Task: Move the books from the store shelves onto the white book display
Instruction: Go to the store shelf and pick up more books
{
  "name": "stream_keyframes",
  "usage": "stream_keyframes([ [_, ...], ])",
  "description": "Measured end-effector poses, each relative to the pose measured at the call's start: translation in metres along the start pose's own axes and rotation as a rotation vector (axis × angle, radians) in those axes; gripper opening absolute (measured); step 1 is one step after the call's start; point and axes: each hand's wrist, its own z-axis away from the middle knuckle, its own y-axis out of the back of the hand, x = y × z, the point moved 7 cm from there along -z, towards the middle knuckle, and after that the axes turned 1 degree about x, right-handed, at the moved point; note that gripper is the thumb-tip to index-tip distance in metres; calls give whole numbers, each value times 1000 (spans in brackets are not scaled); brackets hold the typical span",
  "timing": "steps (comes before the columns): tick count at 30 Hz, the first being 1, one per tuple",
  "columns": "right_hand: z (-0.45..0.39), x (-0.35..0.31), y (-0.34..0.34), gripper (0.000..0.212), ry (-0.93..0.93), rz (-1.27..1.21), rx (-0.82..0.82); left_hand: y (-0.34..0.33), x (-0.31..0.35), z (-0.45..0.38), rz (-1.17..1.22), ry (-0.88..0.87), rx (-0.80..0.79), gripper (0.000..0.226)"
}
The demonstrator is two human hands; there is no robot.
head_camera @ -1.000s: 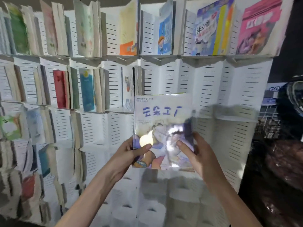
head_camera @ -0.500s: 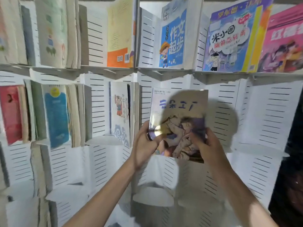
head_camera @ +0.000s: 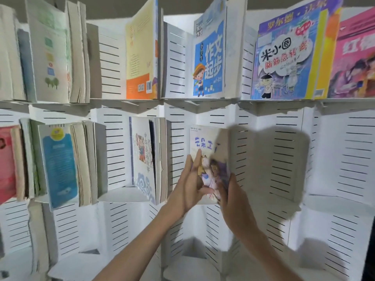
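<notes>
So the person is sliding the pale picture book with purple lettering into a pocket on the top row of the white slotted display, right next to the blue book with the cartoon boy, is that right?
Not the top row. The head view shows both hands, left and right, putting the pale picture book with purple lettering into the second row of the white slotted display, directly below the blue book with the cartoon boy.

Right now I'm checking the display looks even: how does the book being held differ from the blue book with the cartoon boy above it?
The held book has a pale cover with purple lettering; the blue cartoon-boy book is bright blue. The held book sits in the middle row, the blue one in the top row. Both hands, left hand and right hand, are on the held book; nothing touches the blue one. Both stand upright, covers angled outward, in the white display.
</notes>
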Motion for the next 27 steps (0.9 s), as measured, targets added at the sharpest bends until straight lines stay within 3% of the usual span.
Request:
stream_keyframes([
  [4,-2,8,6,28,46,212,-109,-6,-5,1,-73,-165,76,111],
  [10,-16,24,30,15,-13,119,-234,-1,2,-9,24,-153,164,111],
  [15,-35,38,39,23,-33,44,-207,-11,0,-21,36,-3,169,122],
  [18,-36,41,41,28,-45,-60,-223,-15,-5,-26,26,10,164,126],
  [21,-28,46,45,36,14,2,-193,-18,-5,-26,-57,25,131,132],
  [27,-18,61,57,32,-1,-148,-241,-14,18,4,-278,71,43,116],
])
